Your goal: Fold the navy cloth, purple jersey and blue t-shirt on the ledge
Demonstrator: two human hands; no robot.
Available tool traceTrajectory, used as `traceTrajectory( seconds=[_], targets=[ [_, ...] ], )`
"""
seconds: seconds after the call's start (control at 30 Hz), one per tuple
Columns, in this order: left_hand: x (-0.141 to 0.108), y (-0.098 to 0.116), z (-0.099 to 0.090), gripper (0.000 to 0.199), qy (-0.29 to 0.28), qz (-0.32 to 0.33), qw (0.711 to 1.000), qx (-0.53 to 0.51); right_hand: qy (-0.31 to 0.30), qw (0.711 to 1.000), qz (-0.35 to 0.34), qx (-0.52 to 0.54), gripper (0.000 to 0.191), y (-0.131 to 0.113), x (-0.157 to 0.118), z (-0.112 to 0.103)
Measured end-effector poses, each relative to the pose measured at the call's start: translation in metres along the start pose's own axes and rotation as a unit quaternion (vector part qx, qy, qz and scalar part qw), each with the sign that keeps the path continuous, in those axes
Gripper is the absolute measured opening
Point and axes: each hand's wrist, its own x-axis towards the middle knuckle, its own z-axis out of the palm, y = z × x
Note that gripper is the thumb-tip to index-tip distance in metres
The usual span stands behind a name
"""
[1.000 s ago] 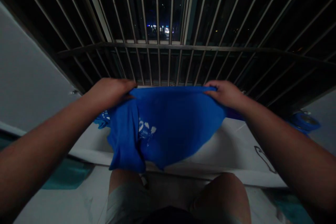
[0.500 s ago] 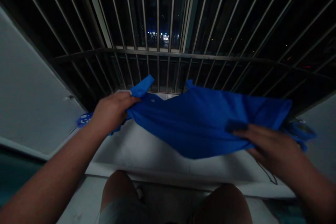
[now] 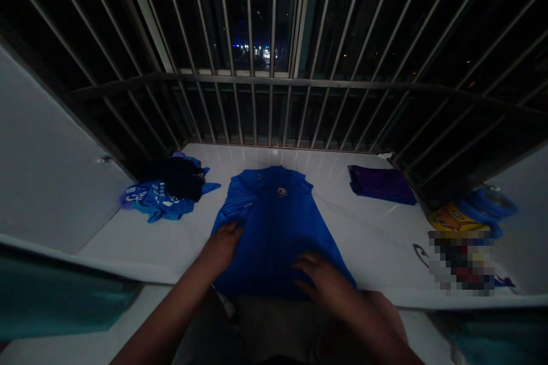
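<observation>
A blue shirt with a small red-and-white badge lies spread out on the white windowsill, its neck end toward the window bars. Its lower end reaches the sill's near edge, above my legs. My left hand rests on the shirt's left side, fingers loosely bent and not gripping the cloth. Over the lower right part is my right hand, its fingers apart and slightly blurred; whether it touches the cloth is hard to tell.
A heap of dark and blue clothes lies at the left. A folded purple garment sits at the right, beyond it a yellow-and-blue item by the right wall. Metal bars close off the far side.
The blue shirt, held up in the air between both hands before, now lies flat on the sill. Both hands have moved down and inward, letting go of it.
</observation>
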Motion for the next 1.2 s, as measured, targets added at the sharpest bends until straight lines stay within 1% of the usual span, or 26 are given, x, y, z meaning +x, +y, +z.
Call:
traceTrajectory(
  seconds=[0.07, 0.13, 0.17, 0.23, 0.33, 0.43, 0.53, 0.63, 0.7, 0.73, 0.77, 0.8, 0.83, 0.87, 0.93, 0.97, 1.0, 1.03, 1.07, 1.1, 1.17, 1.2],
  targets=[
    [0.017, 0.014, 0.01, 0.054, 0.049, -0.008, 0.999, -0.002, 0.031, 0.999, 0.02, -0.022, 0.039, 0.017, 0.037, 0.001],
    [0.031, 0.017, 0.019, 0.052, 0.078, -0.056, 0.995, 0.008, 0.063, 0.994, 0.065, -0.056, 0.045, 0.038, 0.064, 0.009],
    [0.037, 0.015, 0.023, 0.051, 0.085, -0.086, 0.993, 0.014, 0.074, 0.99, 0.092, -0.074, 0.049, 0.047, 0.071, 0.015],
    [0.043, 0.001, 0.03, 0.052, 0.095, -0.122, 0.988, 0.016, 0.089, 0.98, 0.143, -0.109, 0.054, 0.062, 0.074, 0.032],
    [0.041, -0.027, 0.034, 0.051, 0.119, -0.11, 0.987, 0.003, 0.096, 0.969, 0.177, -0.144, 0.059, 0.067, 0.057, 0.061],
    [0.033, -0.049, 0.032, 0.049, 0.134, -0.116, 0.984, 0.014, 0.087, 0.965, 0.19, -0.161, 0.062, 0.06, 0.03, 0.085],
    [0.026, -0.059, 0.026, 0.051, 0.117, -0.146, 0.982, 0.034, 0.091, 0.963, 0.19, -0.167, 0.062, 0.051, 0.005, 0.101],
    [0.025, -0.064, 0.017, 0.06, 0.109, -0.167, 0.98, 0.018, 0.125, 0.959, 0.18, -0.178, 0.06, 0.043, -0.015, 0.111],
    [0.028, -0.066, 0.012, 0.074, 0.124, -0.173, 0.977, 0.008, 0.15, 0.956, 0.171, -0.187, 0.058, 0.038, -0.024, 0.114],
    [0.031, -0.068, 0.01, 0.081, 0.13, -0.165, 0.978, 0.006, 0.158, 0.954, 0.167, -0.19, 0.056, 0.037, -0.027, 0.114],
    [0.035, -0.068, 0.007, 0.083, 0.132, -0.148, 0.98, 0.003, 0.162, 0.953, 0.167, -0.193, 0.053, 0.035, -0.029, 0.113],
    [0.039, -0.069, 0.005, 0.081, 0.129, -0.125, 0.984, 0.0, 0.165, 0.952, 0.169, -0.195, 0.049, 0.034, -0.031, 0.111],
    [0.044, -0.069, 0.003, 0.074, 0.124, -0.099, 0.987, -0.005, 0.166, 0.951, 0.172, -0.198, 0.046, 0.034, -0.032, 0.109],
    [0.048, -0.069, 0.001, 0.062, 0.118, -0.074, 0.99, -0.012, 0.165, 0.95, 0.176, -0.2, 0.042, 0.035, -0.034, 0.105],
    [0.058, -0.068, -0.003, 0.031, 0.107, -0.03, 0.993, -0.039, 0.158, 0.95, 0.18, -0.201, 0.035, 0.037, -0.035, 0.097],
    [0.062, -0.069, -0.004, 0.019, 0.098, -0.015, 0.993, -0.061, 0.151, 0.951, 0.182, -0.199, 0.033, 0.039, -0.036, 0.093],
    [0.065, -0.07, -0.005, 0.013, 0.088, -0.011, 0.992, -0.091, 0.145, 0.953, 0.184, -0.195, 0.031, 0.041, -0.038, 0.09],
    [0.067, -0.074, -0.005, 0.014, 0.084, -0.026, 0.988, -0.125, 0.14, 0.954, 0.186, -0.19, 0.032, 0.044, -0.039, 0.086],
    [0.067, -0.079, -0.005, 0.019, 0.086, -0.06, 0.982, -0.157, 0.137, 0.955, 0.19, -0.185, 0.032, 0.046, -0.041, 0.084],
    [0.066, -0.085, -0.004, 0.025, 0.093, -0.111, 0.972, -0.183, 0.134, 0.955, 0.193, -0.179, 0.034, 0.049, -0.044, 0.081],
    [0.059, -0.1, 0.0, 0.034, 0.141, -0.204, 0.949, -0.195, 0.127, 0.959, 0.194, -0.163, 0.036, 0.055, -0.047, 0.078],
    [0.055, -0.106, 0.002, 0.035, 0.17, -0.218, 0.943, -0.185, 0.121, 0.962, 0.193, -0.152, 0.038, 0.058, -0.048, 0.075]
  ],
)
